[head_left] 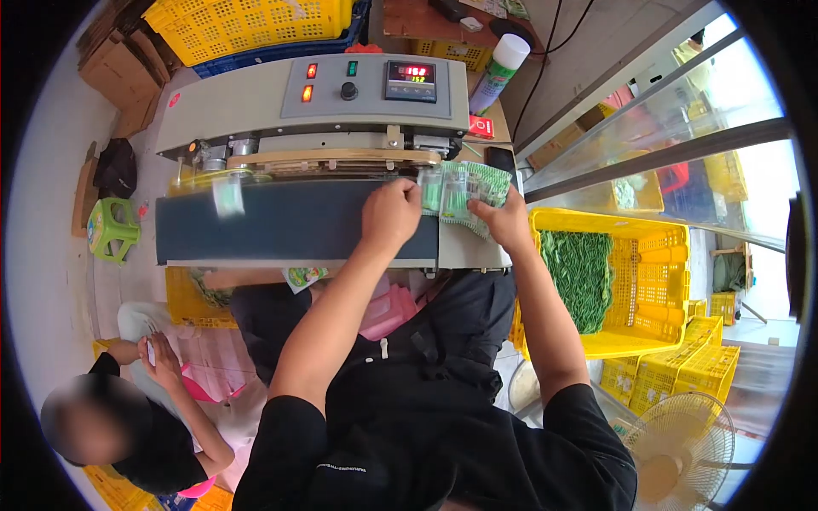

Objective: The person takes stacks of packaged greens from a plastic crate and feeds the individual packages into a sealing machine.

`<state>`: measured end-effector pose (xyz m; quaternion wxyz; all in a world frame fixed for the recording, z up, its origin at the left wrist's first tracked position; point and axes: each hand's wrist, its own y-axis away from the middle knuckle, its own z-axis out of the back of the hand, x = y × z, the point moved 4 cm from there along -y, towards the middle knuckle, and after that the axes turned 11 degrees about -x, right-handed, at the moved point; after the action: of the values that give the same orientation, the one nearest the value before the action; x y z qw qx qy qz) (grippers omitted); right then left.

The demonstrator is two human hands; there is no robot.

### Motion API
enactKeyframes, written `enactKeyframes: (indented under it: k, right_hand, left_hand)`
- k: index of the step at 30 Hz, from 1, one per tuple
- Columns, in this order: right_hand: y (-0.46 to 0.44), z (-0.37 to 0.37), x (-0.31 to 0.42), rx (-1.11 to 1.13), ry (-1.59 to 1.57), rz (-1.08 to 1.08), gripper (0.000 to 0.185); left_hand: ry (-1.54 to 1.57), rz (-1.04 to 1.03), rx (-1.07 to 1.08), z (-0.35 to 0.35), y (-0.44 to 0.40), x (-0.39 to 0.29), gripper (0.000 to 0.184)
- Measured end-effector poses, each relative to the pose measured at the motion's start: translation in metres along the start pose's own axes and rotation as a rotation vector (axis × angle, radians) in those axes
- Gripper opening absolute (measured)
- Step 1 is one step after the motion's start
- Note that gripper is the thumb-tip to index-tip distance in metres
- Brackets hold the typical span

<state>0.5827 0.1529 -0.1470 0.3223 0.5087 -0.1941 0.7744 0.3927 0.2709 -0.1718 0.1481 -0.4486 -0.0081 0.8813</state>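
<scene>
At the right end of a band sealer (307, 94), my right hand (507, 220) grips a green-and-white printed plastic packet (477, 186), thumb on its front face. Clear windows in the packaging show something green inside; whether it is one packet or a few overlapping, I cannot tell. My left hand (392, 215) is closed, its fingertips pinching the left edge of the packaging. Both hands are over the right end of the dark conveyor belt (290, 223). Farther left on the machine, a blurred small packet (228, 196) stands against the sealing side.
A yellow crate (673, 285) of long green vegetables (578, 277) stands at my right, near a fan (677, 451). Behind the sealer are a spray can (501, 72) and stacked crates (247, 30). Another person (145, 426) sits at lower left. A green stool (113, 230) stands left.
</scene>
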Motion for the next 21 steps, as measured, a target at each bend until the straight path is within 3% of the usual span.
enactKeyframes:
  k: [6, 9, 12, 15, 21]
  right_hand:
    - [-0.002, -0.007, 0.002, -0.026, 0.042, 0.007, 0.036]
    - [-0.005, -0.006, 0.003, -0.062, 0.151, 0.046, 0.037]
    - [-0.004, -0.005, 0.007, -0.055, 0.154, 0.020, 0.038]
    - [-0.008, -0.006, -0.001, -0.035, 0.102, 0.050, 0.038]
    - [-0.007, -0.002, 0.003, 0.020, 0.027, -0.005, 0.040]
  left_hand:
    - [-0.038, 0.028, -0.051, 0.042, -0.007, 0.033, 0.027]
    - [-0.054, -0.190, -0.399, 0.080, 0.006, 0.021, 0.025]
    - [0.015, -0.282, -0.158, 0.048, 0.019, 0.001, 0.022]
    - [0.035, -0.145, 0.029, 0.001, 0.011, -0.009, 0.025]
    - [0.112, -0.025, 0.072, -0.018, 0.001, -0.014, 0.025]
